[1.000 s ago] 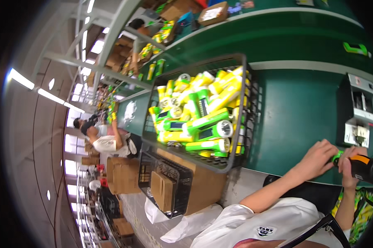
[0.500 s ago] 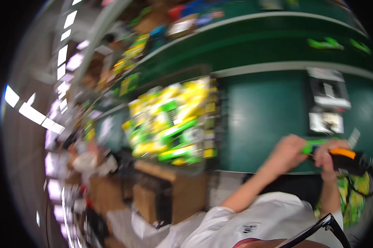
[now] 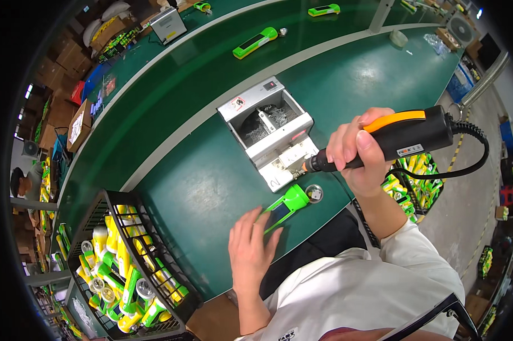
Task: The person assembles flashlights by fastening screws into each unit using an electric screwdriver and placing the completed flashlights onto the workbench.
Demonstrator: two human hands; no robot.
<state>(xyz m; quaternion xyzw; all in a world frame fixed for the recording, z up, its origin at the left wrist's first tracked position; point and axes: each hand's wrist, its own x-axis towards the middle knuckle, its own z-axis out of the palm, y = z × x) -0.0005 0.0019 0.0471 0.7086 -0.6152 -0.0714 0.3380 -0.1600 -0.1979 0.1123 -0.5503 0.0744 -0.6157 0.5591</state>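
In my right hand (image 3: 358,150) is a black electric screwdriver (image 3: 415,133) with an orange lever, fingers wrapped round its body. Its tip meets the front outlet of a silver screw feeder (image 3: 279,149), whose tray holds loose screws. Below the feeder a green flashlight (image 3: 293,199) with a dark panel lies on the green bench, its clear round lens end toward the right. My left hand (image 3: 250,244) is beside its handle end, fingers and thumb apart, the fingertips partly covering that end. Whether they press on it I cannot tell.
A black crate (image 3: 148,256) of yellow-green flashlights stands at the left; another full crate (image 3: 424,182) sits below the bench at the right. Beyond the bench rail (image 3: 194,122) lie more flashlights (image 3: 256,44). A coiled cable (image 3: 475,133) hangs from the screwdriver.
The view has swung right and sharpened. My hands, close together near the bench edge before, are now apart: the right has the screwdriver at the feeder, the left is by the flashlight.
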